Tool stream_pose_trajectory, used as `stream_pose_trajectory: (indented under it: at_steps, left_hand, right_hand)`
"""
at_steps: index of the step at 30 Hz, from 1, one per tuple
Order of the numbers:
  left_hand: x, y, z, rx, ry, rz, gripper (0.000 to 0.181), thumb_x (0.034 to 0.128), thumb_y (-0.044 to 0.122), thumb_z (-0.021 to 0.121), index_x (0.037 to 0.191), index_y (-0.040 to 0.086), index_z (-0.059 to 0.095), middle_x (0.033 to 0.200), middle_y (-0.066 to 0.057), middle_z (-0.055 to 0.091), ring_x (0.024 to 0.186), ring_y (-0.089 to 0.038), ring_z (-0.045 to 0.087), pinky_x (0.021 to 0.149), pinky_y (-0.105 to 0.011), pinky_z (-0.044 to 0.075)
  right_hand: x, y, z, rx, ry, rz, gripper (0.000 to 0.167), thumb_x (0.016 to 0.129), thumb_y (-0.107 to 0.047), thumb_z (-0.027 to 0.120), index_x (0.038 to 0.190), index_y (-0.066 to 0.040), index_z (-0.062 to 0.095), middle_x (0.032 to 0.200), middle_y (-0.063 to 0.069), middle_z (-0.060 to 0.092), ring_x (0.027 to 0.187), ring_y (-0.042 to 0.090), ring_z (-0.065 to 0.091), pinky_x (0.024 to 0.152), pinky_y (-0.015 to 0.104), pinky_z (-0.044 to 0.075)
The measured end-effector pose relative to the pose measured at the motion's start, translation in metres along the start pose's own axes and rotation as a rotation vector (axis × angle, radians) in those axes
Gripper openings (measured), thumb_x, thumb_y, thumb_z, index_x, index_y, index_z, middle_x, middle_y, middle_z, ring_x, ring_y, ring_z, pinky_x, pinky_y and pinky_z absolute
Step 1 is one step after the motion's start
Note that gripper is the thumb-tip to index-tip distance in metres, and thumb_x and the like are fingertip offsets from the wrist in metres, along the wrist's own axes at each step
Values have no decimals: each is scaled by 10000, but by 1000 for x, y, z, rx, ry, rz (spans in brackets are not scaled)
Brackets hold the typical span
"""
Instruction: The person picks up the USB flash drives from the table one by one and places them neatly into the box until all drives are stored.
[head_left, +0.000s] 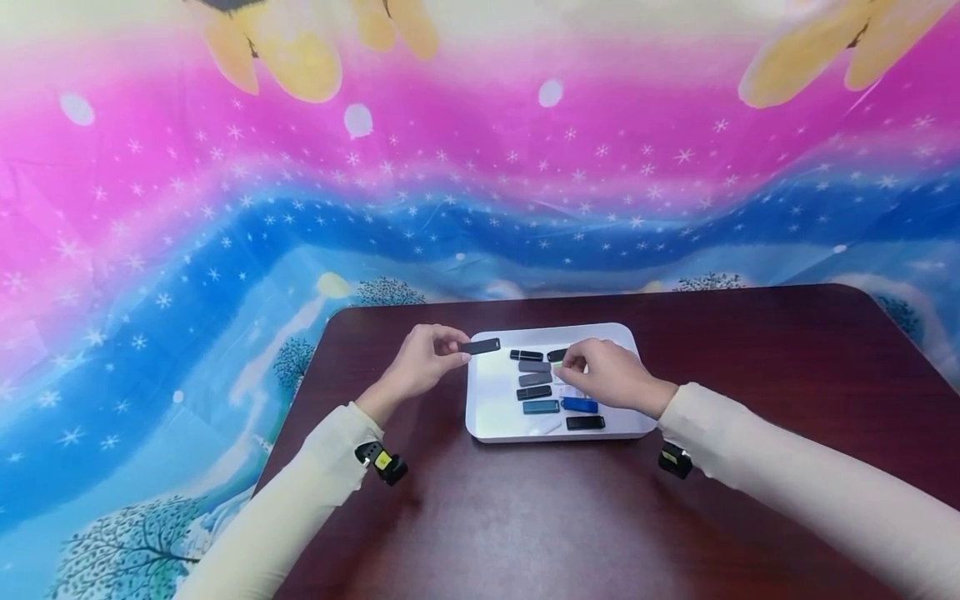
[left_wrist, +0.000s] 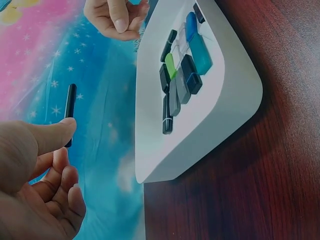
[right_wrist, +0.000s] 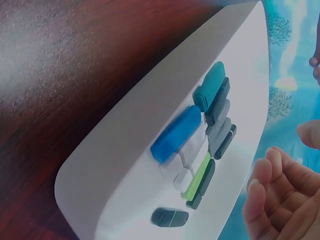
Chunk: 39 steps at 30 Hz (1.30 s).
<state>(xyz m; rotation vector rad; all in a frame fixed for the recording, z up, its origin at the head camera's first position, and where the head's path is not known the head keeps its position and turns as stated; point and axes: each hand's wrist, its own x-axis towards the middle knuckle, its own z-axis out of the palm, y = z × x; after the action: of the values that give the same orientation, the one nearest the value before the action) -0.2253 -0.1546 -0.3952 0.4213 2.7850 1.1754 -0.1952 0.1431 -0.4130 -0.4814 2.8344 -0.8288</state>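
Note:
My left hand [head_left: 420, 365] pinches a black USB stick [head_left: 482, 346] between thumb and fingers, above the left rim of a white tray [head_left: 491, 421]. In the left wrist view the black stick stands on end at the thumb tip. Over the tray's right side hovers my right hand [head_left: 611, 377], fingers loosely bent. The right wrist view shows nothing between its thumb and fingers. Below lie several USB sticks in rough columns: a blue one [right_wrist: 177, 132], a teal one [right_wrist: 214, 82], a lime green one [right_wrist: 197, 177], plus grey, black and white ones. The right hand hides part of them in the head view.
The tray rests on a dark reddish-brown table [head_left: 465, 517] with rounded corners. Behind the table hangs a pink and blue cloth [head_left: 465, 183] printed with snowflakes and trees. Each wrist wears a black strap, the left one [head_left: 382, 462] with a yellow patch.

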Motion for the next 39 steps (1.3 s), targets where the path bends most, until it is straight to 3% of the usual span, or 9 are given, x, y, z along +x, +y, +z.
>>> stream_pose_trajectory:
  at_steps: [18,28,39]
  left_hand:
    - [2,3,14,15,-48,22,219,885,125,767,1096,64,760,855,-33,603,833,-183,586,746,-281,475]
    - [4,1,23,26,-74,-2,217,885,129,774,1096,79,761,855,-44,621,817,-177,581,715,-272,483]
    - [12,2,33,54,-101,15,207,883,125,777,1083,77,763,839,-32,612,803,-174,546,707,-271,450]
  right_hand:
    - [-3,26,-8,-44,30,49,206,955,-277,639,983,-118,767,846,-5,702,732,134,569,638,299,444]
    - [-4,28,-12,-50,22,65,251,988,-227,600,1087,-58,757,950,61,744,690,142,564,583,291,440]
    - [-2,31,-13,-54,13,77,245,991,-248,617,1059,-61,760,883,35,729,671,136,557,573,290,427]
